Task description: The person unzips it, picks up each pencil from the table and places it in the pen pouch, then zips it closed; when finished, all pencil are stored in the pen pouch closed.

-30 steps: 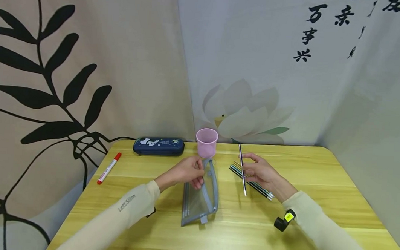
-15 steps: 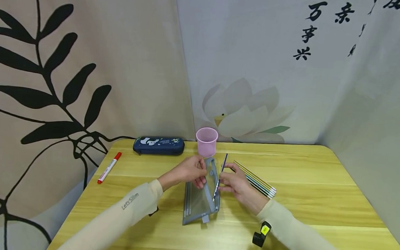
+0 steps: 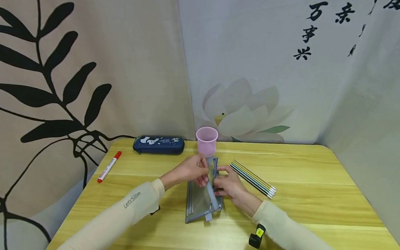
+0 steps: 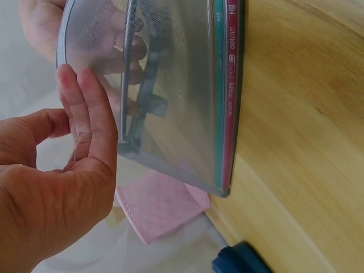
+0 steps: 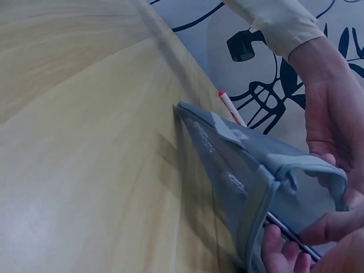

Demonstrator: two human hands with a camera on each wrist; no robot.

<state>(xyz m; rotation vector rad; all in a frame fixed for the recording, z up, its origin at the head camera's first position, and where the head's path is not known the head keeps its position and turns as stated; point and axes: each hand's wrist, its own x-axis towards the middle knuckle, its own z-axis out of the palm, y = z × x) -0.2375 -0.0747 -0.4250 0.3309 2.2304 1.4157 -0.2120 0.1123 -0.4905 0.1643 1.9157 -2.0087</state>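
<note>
My left hand (image 3: 187, 170) pinches one edge of a grey mesh zip pouch (image 3: 197, 202), which stands on the table with its mouth spread. Between the thumb and fingers of my right hand (image 3: 234, 188) is a dark pencil (image 5: 277, 220), lying along the pouch's opening with part of it inside. Through the mesh in the left wrist view, a teal pencil (image 4: 219, 102) and a red pencil (image 4: 230, 85) lie along the bottom. To the right of my right hand, several striped pencils (image 3: 254, 179) lie side by side on the table.
A pink cup (image 3: 206, 142) stands right behind the pouch. A navy pencil case (image 3: 159, 145) lies along the back edge, and a red-and-white marker (image 3: 109, 167) lies near the left edge of the wooden table (image 3: 306, 176). Fabric hangs behind.
My right hand has carried the pencil left from above the striped pencils and lowered it into the pouch's mouth. My left hand keeps its hold on the pouch, which shifted slightly right.
</note>
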